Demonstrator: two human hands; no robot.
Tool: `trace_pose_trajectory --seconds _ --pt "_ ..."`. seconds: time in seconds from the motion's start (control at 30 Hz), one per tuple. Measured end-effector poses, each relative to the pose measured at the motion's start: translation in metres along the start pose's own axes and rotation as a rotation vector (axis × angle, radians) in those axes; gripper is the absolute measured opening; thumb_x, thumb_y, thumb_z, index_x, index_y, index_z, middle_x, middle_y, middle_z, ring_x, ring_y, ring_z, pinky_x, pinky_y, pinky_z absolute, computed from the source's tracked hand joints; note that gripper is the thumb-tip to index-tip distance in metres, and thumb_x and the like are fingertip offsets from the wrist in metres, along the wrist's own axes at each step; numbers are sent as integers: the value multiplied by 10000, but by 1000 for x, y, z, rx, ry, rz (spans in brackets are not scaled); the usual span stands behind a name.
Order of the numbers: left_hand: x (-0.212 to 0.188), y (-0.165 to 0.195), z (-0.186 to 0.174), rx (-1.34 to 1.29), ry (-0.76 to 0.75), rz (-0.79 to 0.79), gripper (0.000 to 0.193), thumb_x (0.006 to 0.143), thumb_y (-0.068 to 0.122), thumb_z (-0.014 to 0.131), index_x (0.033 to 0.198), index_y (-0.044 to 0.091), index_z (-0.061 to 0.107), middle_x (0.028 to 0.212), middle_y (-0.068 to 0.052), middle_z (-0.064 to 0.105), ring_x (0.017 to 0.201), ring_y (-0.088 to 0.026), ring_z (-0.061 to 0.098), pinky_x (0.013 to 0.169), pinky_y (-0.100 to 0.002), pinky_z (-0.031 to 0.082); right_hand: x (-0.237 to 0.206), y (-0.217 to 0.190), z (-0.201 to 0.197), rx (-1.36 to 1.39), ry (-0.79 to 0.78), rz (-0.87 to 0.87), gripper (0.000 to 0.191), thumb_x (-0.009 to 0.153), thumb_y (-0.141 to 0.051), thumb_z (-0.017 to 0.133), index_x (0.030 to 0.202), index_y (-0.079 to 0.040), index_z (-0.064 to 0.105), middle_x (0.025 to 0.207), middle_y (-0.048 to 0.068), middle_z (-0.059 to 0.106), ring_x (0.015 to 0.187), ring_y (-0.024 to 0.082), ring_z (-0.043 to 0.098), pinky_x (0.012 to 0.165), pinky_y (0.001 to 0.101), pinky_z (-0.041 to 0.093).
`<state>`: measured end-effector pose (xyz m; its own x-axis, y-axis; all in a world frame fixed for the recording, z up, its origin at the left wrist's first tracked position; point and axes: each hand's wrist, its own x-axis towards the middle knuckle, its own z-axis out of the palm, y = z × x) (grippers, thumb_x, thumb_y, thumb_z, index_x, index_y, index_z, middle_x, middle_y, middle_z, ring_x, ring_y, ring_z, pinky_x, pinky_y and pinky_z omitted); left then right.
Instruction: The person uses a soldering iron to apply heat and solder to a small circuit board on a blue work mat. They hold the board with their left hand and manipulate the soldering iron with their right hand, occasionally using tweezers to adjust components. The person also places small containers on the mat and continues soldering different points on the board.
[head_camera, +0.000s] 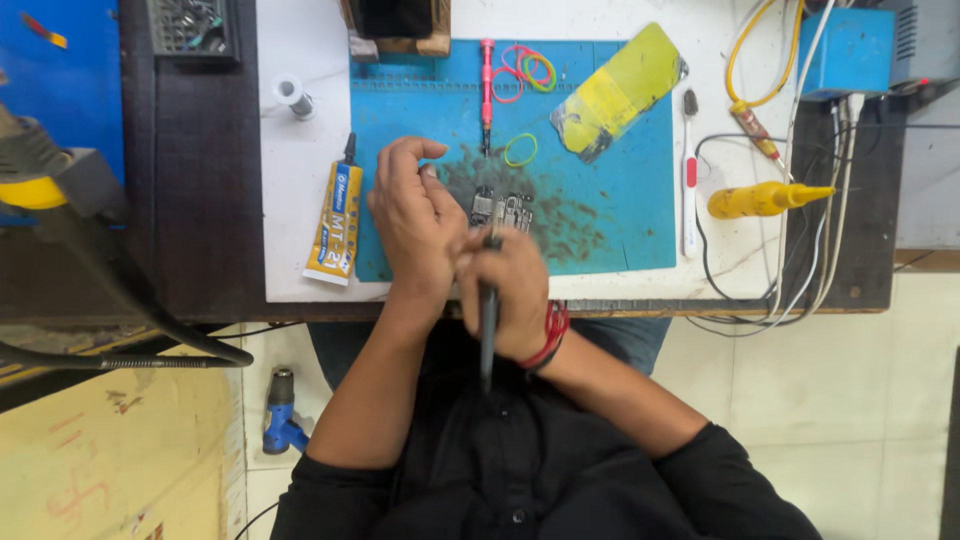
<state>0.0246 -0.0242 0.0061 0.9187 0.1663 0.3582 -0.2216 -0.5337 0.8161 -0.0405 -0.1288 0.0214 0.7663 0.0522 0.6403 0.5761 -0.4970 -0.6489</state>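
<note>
A small dark circuit board (503, 209) lies on the blue work mat (620, 200), on a blackened patch near the mat's middle. My left hand (415, 215) rests on the mat just left of the board, fingers bent and apart, its fingertips next to the board's left edge; whether they touch it I cannot tell. My right hand (508, 290) grips a slim dark tool (488, 320) like a pen, its tip pointing at the board's near edge. A red thread band circles my right wrist.
On the white table: a yellow glue tube (337, 218) left of the mat, a solder spool (293, 93), a yellow phone back cover (617, 92), a pink screwdriver (487, 85), coloured rubber bands (527, 68), a toothbrush (689, 175), a yellow bottle (762, 199), cables at right.
</note>
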Motion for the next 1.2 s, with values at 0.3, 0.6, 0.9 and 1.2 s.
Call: trace_pose_trajectory --seconds 0.3,0.6,0.9,1.2 --pt "0 1 -4 -100 77 11 224 965 -75 493 1155 22 561 1154 -150 587 1044 -347 595 922 -440 475 4 -2 -4 51 -70 -13 319 771 122 690 967 -99 571 1011 139 660 977 341 679 885 417 543" --pt "-2 7 -8 11 46 62 242 973 -41 518 1200 42 542 1210 -150 587 1147 -346 581 984 -474 416 6 -3 -7 8 -45 -38 271 804 100 678 1001 -62 585 1048 142 673 976 336 681 887 416 548" --pt "-1 -1 -5 93 28 42 236 986 -8 540 1216 47 540 1211 -128 605 1157 -334 593 983 -470 409 -3 -6 -11 173 -110 -65 152 932 35 659 1024 -69 598 977 115 686 961 312 709 913 424 588" --pt "-34 17 -3 323 -229 188 569 820 448 774 1192 67 575 1166 -118 622 1108 -328 567 960 -487 386 -12 44 -54 121 175 450 555 1144 -471 453 1396 -6 622 1063 64 587 882 113 570 731 256 492"
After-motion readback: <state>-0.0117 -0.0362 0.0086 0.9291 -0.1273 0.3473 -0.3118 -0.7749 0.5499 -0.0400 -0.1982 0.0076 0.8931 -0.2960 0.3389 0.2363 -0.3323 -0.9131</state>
